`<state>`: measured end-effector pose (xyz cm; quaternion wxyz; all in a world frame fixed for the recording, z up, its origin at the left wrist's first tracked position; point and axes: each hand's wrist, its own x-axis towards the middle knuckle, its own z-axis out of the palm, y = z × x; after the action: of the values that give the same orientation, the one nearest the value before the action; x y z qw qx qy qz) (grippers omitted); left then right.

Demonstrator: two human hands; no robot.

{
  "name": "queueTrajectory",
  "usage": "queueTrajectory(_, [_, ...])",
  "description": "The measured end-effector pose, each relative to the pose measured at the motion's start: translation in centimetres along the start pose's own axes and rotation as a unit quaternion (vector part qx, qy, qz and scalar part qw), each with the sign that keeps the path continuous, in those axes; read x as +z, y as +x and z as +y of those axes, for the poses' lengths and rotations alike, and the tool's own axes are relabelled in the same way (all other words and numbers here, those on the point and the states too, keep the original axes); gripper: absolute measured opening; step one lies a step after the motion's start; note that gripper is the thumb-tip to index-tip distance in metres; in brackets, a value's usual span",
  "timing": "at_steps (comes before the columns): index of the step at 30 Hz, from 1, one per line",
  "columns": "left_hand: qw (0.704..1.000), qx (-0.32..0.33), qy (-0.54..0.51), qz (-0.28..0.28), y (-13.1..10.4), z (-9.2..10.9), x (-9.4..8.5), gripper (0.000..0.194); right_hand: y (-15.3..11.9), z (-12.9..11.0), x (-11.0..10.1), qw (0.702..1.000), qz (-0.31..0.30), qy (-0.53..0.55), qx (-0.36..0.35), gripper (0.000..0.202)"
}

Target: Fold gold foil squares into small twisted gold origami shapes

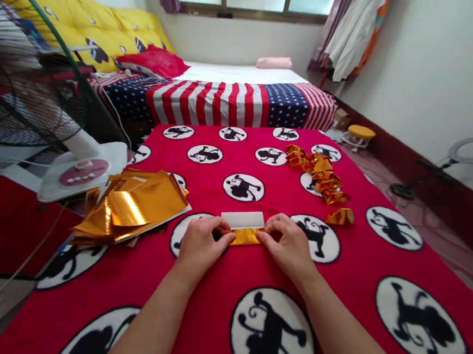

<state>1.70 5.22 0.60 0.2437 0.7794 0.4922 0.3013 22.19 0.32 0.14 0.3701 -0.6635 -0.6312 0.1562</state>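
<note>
A small sheet of gold foil paper (245,237) lies on the red cloth, its near part folded over so gold shows in front and the white backing behind. My left hand (204,243) pinches its left end between thumb and fingers. At the right end, my right hand (286,242) pinches it the same way. To the left rests a loose stack of gold foil sheets (144,203). Folded gold pieces (325,178) form a crooked row at the right, with one separate gold piece (340,217) nearer to my right hand.
The red cloth (208,332) has black figures in white circles. A white fan base (84,170) stands beyond the foil stack at the left. A bed (231,104) is behind the cloth. A yellow stool (361,131) and a ring-shaped stand (472,149) are at the right.
</note>
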Motion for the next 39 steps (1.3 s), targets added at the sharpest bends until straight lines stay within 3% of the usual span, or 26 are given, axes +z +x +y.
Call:
queueTrajectory(20, [0.999,0.026,0.036,0.016,0.1,0.3,0.3,0.01,0.3,-0.6,0.3,0.995,0.02,-0.093,0.016,0.02])
queueTrajectory(39, [0.997,-0.018,0.074,0.025,0.0,-0.4,-0.2,0.012,0.2,-0.7,0.5,0.996,0.028,-0.084,0.021,0.022])
